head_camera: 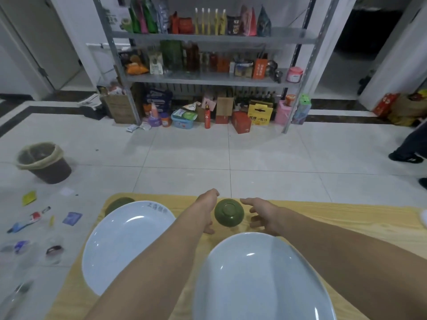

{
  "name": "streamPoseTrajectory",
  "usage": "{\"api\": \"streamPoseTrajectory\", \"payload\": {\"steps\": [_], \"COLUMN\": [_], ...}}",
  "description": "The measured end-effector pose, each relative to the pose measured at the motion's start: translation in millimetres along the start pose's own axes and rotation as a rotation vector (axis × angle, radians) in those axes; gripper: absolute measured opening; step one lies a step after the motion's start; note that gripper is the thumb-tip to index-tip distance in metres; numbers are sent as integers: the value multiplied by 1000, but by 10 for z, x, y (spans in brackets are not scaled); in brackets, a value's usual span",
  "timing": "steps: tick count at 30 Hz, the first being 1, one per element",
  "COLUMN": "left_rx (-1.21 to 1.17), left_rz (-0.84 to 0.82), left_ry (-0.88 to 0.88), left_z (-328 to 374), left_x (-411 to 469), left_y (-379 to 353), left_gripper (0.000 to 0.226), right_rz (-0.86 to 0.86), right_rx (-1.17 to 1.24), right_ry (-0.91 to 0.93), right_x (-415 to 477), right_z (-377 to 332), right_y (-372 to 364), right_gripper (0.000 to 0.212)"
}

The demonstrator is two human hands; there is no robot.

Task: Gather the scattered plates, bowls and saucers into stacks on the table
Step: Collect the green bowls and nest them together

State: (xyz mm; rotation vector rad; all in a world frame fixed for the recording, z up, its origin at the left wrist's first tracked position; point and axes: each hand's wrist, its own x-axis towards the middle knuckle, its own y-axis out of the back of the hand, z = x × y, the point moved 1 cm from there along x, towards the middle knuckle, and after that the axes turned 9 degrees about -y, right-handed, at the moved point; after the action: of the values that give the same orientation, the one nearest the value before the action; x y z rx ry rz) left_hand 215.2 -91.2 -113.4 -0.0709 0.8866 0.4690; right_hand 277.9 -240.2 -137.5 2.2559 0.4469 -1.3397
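Green bowl (228,212), upside-down nr far edge of desk (346,224), is flanked by both hands: left hand (206,209) is held just beside its L side, right hand (263,214) slightly further off on R, both open w/ nothing gripped; no long axis, bowl being round.

The bowl (228,212) is olive green; a dish (119,202) at nine o'clock from it shows the same green. The left plate (120,248), at eight o'clock, is pale bluish white with grey rim lettering. The near plate (254,282), at five o'clock, is plain bluish white. The table (346,224) is light yellow wood grain.
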Motion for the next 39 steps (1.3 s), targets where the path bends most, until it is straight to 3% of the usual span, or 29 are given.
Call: {"api": "streamPoseTrajectory", "payload": {"steps": [5, 9, 15, 18, 23, 27, 29, 33, 39], "left_rx": [-14, -29, -87, -147, -210, -182, -183, -195, -116], "left_rz": [3, -9, -5, -1, 50, 98, 75, -28, -176], "left_ry": [27, 6, 8, -44, -181, -303, -373, -500, -565], "left_z": [-46, -47, -96, -87, -82, -10, 50, 122, 12], "left_x": [283, 414, 495, 475, 424, 288, 148, -247, -1221], "left_y": [-88, -168, -190, -171, -207, -293, -383, -677, -1480], "left_gripper": [54, 34, 38, 28, 29, 13, 17, 41, 46], "right_rz": [-36, -64, -95, -123, -220, -54, 22, 48, 108], "right_rx": [56, 31, 45, 89, 264, 455, 480, 479, 565], "right_ry": [-2, 16, -5, -10, 42, 163, 204, 278, 382], "right_x": [86, 160, 152, 142, -22, -84, -158, -481, -1195], "right_z": [-85, -113, -110, -101, -123, -100, -57, 147, 834], "right_y": [-85, -206, -226, -227, -213, -123, -17, 368, 1285], "right_gripper": [47, 38, 38, 45, 33, 24, 5, 20, 37]}}
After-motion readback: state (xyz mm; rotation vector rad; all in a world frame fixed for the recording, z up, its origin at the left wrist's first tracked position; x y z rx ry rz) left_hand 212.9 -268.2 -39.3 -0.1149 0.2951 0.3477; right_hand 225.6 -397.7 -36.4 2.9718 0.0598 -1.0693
